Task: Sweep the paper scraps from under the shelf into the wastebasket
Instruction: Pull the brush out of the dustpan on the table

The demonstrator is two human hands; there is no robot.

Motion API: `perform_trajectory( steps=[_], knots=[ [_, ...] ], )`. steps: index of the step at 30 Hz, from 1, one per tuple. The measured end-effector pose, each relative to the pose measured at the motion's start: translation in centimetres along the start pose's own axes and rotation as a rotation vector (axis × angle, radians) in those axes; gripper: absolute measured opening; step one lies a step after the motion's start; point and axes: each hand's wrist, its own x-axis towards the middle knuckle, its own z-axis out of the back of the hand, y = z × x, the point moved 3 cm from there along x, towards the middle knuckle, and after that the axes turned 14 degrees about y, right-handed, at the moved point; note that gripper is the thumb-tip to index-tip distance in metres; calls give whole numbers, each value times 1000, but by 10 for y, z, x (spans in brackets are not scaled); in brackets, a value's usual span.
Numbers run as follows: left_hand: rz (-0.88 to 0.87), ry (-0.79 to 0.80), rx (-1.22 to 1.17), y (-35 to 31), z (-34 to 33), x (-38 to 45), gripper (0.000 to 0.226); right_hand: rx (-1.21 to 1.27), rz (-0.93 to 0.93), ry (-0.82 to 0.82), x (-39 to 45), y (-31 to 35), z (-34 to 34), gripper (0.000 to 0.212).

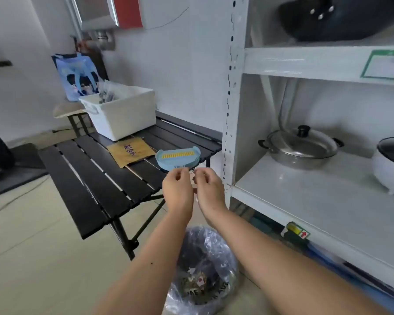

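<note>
A small blue dustpan with a yellow comb strip rests on the near right corner of the black slatted table. My left hand and my right hand are raised side by side just in front of it, fingers pinched on a small item between them that is too small to identify. Below my forearms stands the wastebasket, lined with a clear plastic bag and holding paper scraps. The white shelf is at the right; the floor under it is mostly hidden.
A white plastic bin and a brown envelope lie on the table. A blue tote bag sits on a stool behind. Pots stand on the shelf. Beige tiled floor spreads to the left.
</note>
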Motion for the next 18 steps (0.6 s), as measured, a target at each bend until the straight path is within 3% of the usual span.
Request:
perform_trajectory(
  steps=[4,6,11,18],
  knots=[
    [62,-213,-96,11,19,25,21,-222,79,29,18,1,-4,24],
    [167,-230,-206,20,21,35,23,-325,116,55,27,0,-5,25],
    [402,-112,-519,24,11,51,23,-602,172,93,48,-1,-7,28],
    [452,11,-787,20,-2,57,35,-1047,28,317,72,8,-13,33]
  ],
)
